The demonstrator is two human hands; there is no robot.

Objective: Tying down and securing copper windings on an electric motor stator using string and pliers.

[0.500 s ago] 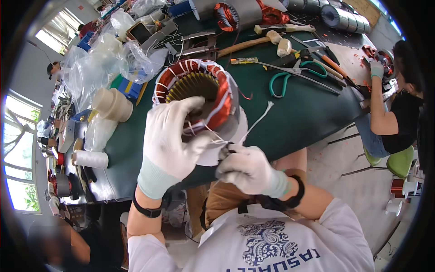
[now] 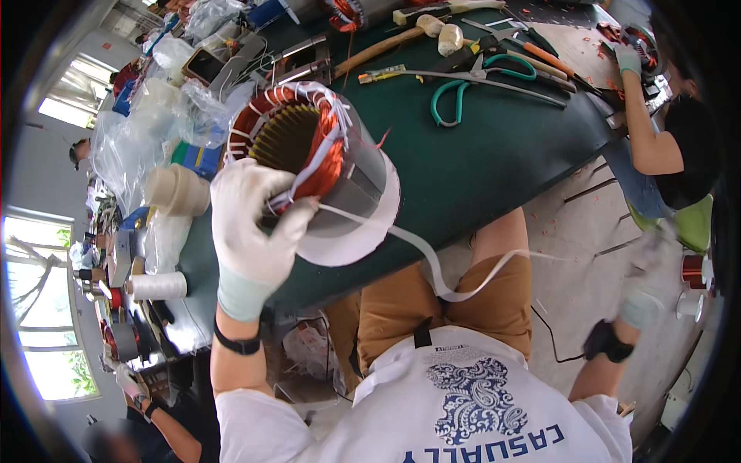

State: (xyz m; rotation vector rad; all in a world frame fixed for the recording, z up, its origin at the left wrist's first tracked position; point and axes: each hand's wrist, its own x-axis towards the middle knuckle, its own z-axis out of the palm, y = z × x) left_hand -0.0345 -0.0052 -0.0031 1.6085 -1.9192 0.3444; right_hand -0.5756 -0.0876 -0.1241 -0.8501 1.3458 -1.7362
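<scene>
Left of frame: white thread spool (image 2: 158,285) lying on the green table (image 2: 494,170). Left of centre: gloved left hand (image 2: 258,212) grasps the near rim of the wound stator (image 2: 323,166), thumb outside, fingers over the coil. White cord (image 2: 434,266) runs from beside that thumb toward the right. Upper centre: teal-handled scissors (image 2: 446,104). Right edge: gloved right hand (image 2: 651,258), blurred; grip cannot be determined.

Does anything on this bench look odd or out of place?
A short red strand juts out beside the wound ring; it looks stray because the coils are bound together. Small red scraps lie scattered on the pale board at the far right, like spilled offcuts. Nothing looks clearly damaged.
</scene>
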